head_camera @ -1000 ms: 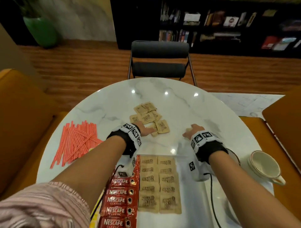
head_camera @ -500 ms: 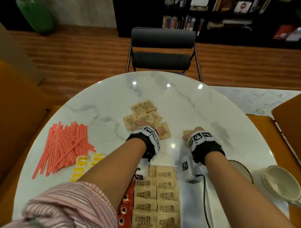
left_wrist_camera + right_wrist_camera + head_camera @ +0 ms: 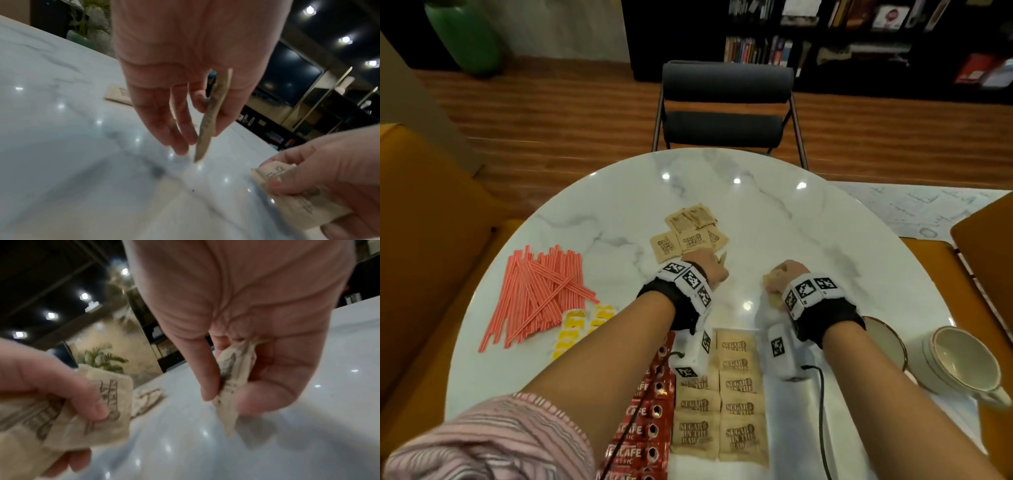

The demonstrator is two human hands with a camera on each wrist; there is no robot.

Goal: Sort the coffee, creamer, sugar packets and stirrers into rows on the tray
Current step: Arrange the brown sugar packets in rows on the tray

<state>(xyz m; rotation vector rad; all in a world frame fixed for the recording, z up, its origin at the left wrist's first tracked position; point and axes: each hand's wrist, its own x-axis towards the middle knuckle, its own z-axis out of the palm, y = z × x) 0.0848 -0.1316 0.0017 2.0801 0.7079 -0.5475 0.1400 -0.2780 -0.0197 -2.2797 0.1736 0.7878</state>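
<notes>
My left hand (image 3: pixel 717 270) pinches a brown sugar packet (image 3: pixel 209 121) between thumb and fingers, edge-on just above the marble table (image 3: pixel 774 222). My right hand (image 3: pixel 779 279) pinches another sugar packet (image 3: pixel 232 378) a little to the right. Just beyond my left hand lies a loose pile of sugar packets (image 3: pixel 688 229). The white tray (image 3: pixel 791 438) near me holds two rows of sugar packets (image 3: pixel 739 394) and a row of red coffee sachets (image 3: pixel 647 428), partly hidden by my left arm. Red stirrers (image 3: pixel 541 291) and yellow creamer packets (image 3: pixel 575 325) lie at the left.
Two cream cups (image 3: pixel 962 363) stand at the right table edge, next to a saucer (image 3: pixel 887 339). A dark chair (image 3: pixel 726 102) faces the far side of the table. Orange seats flank it. A cable (image 3: pixel 822 411) runs across the tray.
My left hand has lifted a sugar packet off the near edge of the loose pile and drawn back slightly. The right hand has kept its packet. The head view has tilted.
</notes>
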